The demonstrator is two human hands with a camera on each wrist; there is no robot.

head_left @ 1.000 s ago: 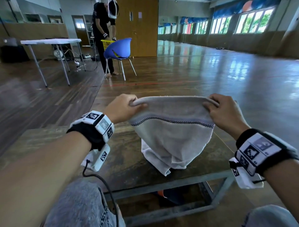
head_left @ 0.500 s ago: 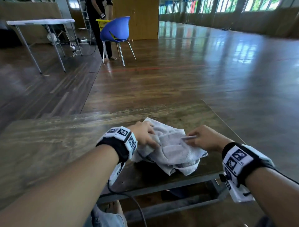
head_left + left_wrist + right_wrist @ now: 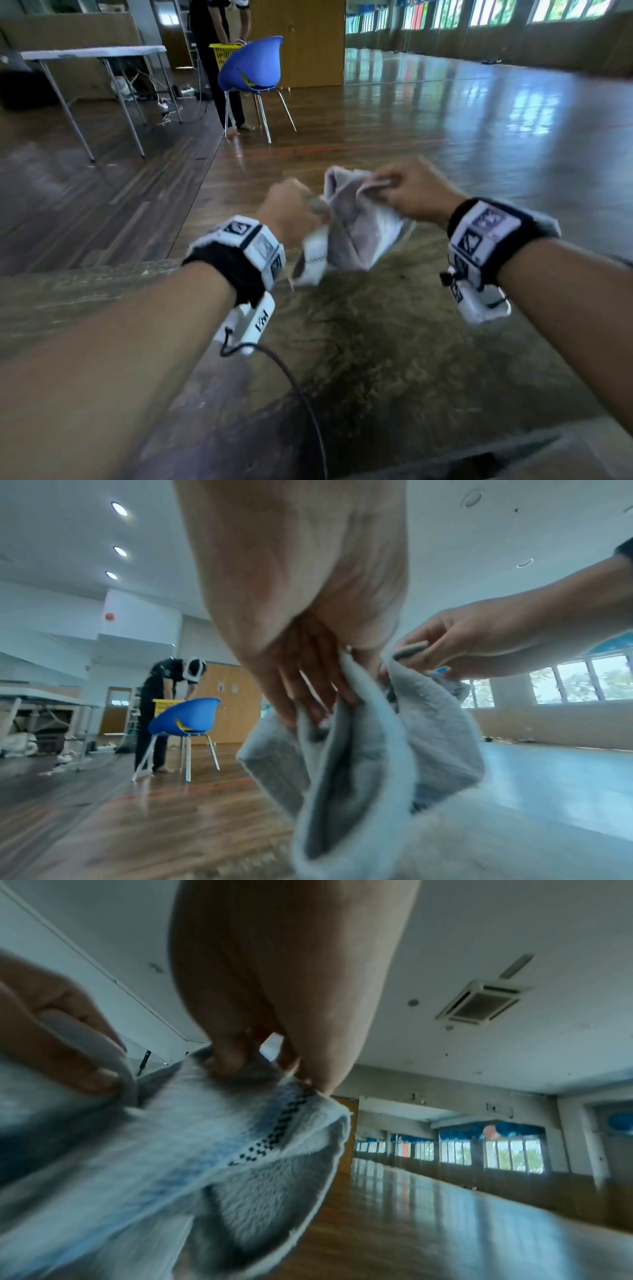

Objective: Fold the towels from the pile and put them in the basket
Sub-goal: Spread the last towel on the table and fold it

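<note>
Both hands hold one grey towel (image 3: 356,226) in the air above the wooden table (image 3: 394,359). The left hand (image 3: 291,212) has its fingers curled round a bunched edge; the right hand (image 3: 416,192) pinches an upper edge. The towel hangs crumpled between them. Behind stands a blue chair (image 3: 251,66).

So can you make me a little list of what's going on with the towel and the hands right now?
towel: grey towel, bunched, held up over the table
towel trim: dark zigzag stripe near one edge, seen from the right wrist
left hand: left hand grips the towel's left side
right hand: right hand pinches the towel's upper edge
fold: not flat or neat yet
behind: blue chair, yellow basket, another person standing at it
</note>
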